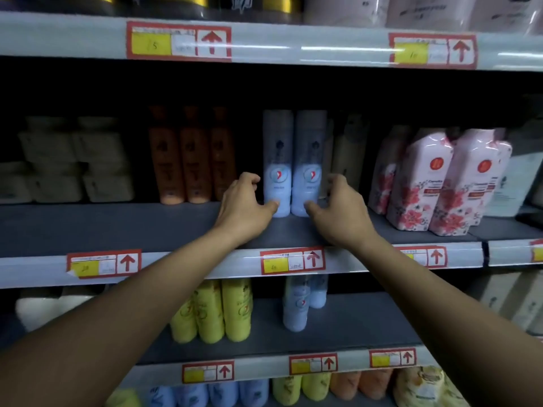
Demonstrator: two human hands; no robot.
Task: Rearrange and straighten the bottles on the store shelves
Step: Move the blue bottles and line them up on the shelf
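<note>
Two pale blue bottles (293,163) on the middle shelf (117,227) are bracketed low down: left hand (244,207) and right hand (338,210) curled around the outer sides, probably so they're squared up together.

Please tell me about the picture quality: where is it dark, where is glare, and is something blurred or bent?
Head view: the back of the middle shelf is dark; glare streaks run along the upper shelf edge; price tags are too blurred to read; shelf lines bend toward the edges; the two blue bottles look soft.
</note>
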